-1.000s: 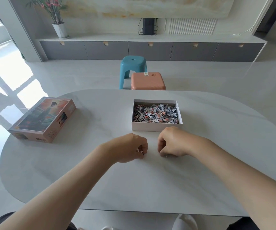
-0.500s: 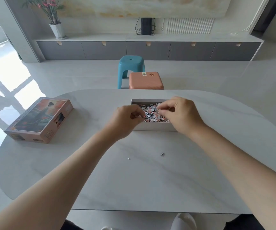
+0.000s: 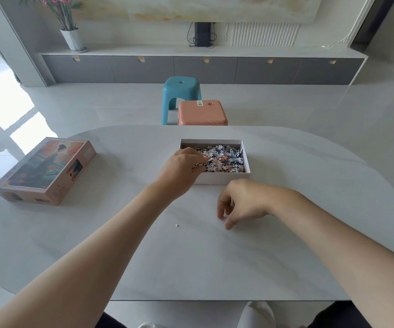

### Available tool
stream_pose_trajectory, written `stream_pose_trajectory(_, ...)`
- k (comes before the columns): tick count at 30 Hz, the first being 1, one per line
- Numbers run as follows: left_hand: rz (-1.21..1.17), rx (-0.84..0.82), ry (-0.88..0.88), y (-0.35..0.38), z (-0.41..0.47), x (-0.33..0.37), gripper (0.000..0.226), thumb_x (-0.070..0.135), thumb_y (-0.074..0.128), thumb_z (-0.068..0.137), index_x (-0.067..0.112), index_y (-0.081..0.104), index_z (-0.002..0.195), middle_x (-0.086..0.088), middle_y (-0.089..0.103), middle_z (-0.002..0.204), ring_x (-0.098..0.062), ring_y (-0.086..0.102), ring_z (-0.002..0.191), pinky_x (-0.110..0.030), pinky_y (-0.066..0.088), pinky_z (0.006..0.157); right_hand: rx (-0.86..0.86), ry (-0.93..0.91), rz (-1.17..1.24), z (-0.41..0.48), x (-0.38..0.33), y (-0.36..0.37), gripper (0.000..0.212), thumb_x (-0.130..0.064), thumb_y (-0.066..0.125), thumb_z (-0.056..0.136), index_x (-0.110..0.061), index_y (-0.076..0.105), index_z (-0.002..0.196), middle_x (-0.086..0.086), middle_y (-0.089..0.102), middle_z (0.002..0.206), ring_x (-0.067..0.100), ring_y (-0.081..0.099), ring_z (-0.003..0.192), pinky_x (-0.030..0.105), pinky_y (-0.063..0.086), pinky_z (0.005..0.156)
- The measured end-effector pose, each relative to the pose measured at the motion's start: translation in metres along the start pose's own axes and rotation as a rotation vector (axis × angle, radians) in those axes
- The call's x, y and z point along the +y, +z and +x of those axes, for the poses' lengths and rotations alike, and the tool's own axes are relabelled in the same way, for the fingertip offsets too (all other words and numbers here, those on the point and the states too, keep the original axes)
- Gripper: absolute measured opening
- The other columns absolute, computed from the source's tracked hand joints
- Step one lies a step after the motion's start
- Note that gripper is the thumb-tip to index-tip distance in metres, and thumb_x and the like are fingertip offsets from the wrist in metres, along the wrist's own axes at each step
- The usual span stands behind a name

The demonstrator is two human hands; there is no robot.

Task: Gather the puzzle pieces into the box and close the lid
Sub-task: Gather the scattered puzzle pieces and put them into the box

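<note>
- Open white box [image 3: 222, 179] mid-table [image 3: 191, 261], heaped with pink, white and blue puzzle pieces [image 3: 225, 159]
- Left hand [image 3: 181, 170] fingers bent among them, grip unclear
- Right hand [image 3: 241, 204] curled towards the tabletop, hold unclear

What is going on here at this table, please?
A person is packing a jigsaw away. The left hand reaches into the open white box, its fingers among the puzzle pieces heaped there. The right hand hangs low over the table in front of the box, fingers curled downward; whether it pinches a piece is hidden. One tiny white speck lies loose on the table. The lid lies apart at the left, not yet on the box.
</note>
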State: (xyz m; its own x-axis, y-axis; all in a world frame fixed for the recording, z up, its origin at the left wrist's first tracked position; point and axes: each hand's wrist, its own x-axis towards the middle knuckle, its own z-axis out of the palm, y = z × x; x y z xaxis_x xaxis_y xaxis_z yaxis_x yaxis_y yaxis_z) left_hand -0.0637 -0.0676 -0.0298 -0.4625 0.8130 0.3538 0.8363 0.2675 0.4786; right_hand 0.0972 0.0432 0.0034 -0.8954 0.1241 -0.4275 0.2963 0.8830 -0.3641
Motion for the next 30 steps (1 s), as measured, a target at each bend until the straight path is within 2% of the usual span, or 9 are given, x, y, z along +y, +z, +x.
stream_pose_trajectory(4,0.11,0.014,0.055,-0.004,-0.013,0.0,0.018,0.025,0.064,0.089,0.025,0.072,0.104,0.004,0.061,0.116,-0.021,0.053,0.107,-0.04,0.041,0.094,0.017,0.023,-0.034,0.003,0.001,0.005,0.01,-0.029,0.084,0.068,-0.027,0.075,0.072,-0.012,0.07,0.071,0.003,0.065,0.069,0.024,0.052,0.058)
stream_pose_trajectory(7,0.17,-0.006,0.085,-0.009,-0.025,0.005,0.022,0.026,0.064,0.086,0.028,0.067,0.108,0.007,0.056,0.12,-0.019,0.047,0.114,-0.038,0.039,0.097,0.023,0.033,-0.023,0.002,0.001,0.004,0.013,-0.027,0.084,0.067,-0.026,0.074,0.074,-0.01,0.07,0.072,0.008,0.067,0.07,0.024,0.052,0.056)
stream_pose_trajectory(11,0.201,-0.03,0.184,-0.017,-0.037,0.011,0.022,0.03,0.065,0.083,0.031,0.064,0.105,0.009,0.053,0.112,-0.016,0.048,0.108,-0.033,0.041,0.091,0.069,0.05,-0.075,-0.002,0.003,0.0,0.019,-0.03,0.086,0.066,-0.025,0.075,0.08,-0.013,0.066,0.071,0.0,0.06,0.063,0.014,0.041,0.048)
stream_pose_trajectory(13,0.252,-0.044,0.182,-0.019,-0.04,0.01,0.032,0.033,0.064,0.083,0.031,0.059,0.115,0.008,0.05,0.12,-0.017,0.045,0.113,-0.034,0.04,0.094,0.066,0.063,-0.051,-0.003,0.005,0.0,0.015,-0.029,0.085,0.069,-0.023,0.076,0.08,-0.012,0.069,0.073,-0.001,0.06,0.061,0.01,0.036,0.041)
stream_pose_trajectory(17,0.312,-0.228,0.044,-0.015,-0.044,-0.001,0.062,0.044,0.057,0.089,0.035,0.031,0.145,0.002,0.024,0.154,-0.022,0.017,0.143,-0.043,0.029,0.113,0.055,0.056,-0.036,-0.003,0.004,0.001,0.009,-0.027,0.081,0.074,-0.023,0.074,0.077,-0.012,0.067,0.07,-0.003,0.059,0.055,0.011,0.04,0.044)
stream_pose_trajectory(19,0.291,-0.305,-0.009,-0.013,-0.045,-0.004,0.068,0.046,0.054,0.091,0.036,0.021,0.15,0.002,0.011,0.16,-0.019,0.001,0.148,-0.043,0.02,0.117,0.194,0.028,0.132,-0.002,0.003,-0.001,0.008,-0.022,0.081,0.075,-0.022,0.073,0.075,-0.011,0.067,0.068,-0.004,0.057,0.052,0.013,0.042,0.05)
stream_pose_trajectory(23,0.273,-0.27,-0.007,-0.011,-0.045,-0.001,0.063,0.047,0.052,0.092,0.033,0.028,0.148,0.002,0.016,0.159,-0.02,0.002,0.148,-0.044,0.021,0.117,0.743,-0.014,0.321,0.005,0.008,-0.013,0.009,-0.019,0.078,0.077,-0.026,0.073,0.077,-0.011,0.07,0.076,-0.003,0.058,0.066,0.013,0.043,0.066)
stream_pose_trajectory(26,0.287,-0.215,0.008,-0.012,-0.046,0.001,0.054,0.05,0.051,0.091,0.035,0.039,0.141,0.003,0.024,0.155,-0.02,0.013,0.144,-0.045,0.026,0.114,0.772,0.068,0.199,0.011,0.022,-0.018,0.021,-0.026,0.076,0.079,-0.036,0.073,0.098,-0.017,0.064,0.099,0.003,0.054,0.077,0.023,0.042,0.075)
stream_pose_trajectory(30,0.095,-0.123,-0.105,-0.012,-0.042,0.004,0.045,0.047,0.053,0.091,0.033,0.049,0.133,0.001,0.02,0.155,-0.02,0.016,0.141,-0.043,0.026,0.113,0.74,0.142,0.137,0.017,0.034,-0.016,0.043,-0.032,0.067,0.089,-0.031,0.06,0.132,0.002,0.047,0.146,0.024,0.04,0.133,0.032,0.032,0.108)
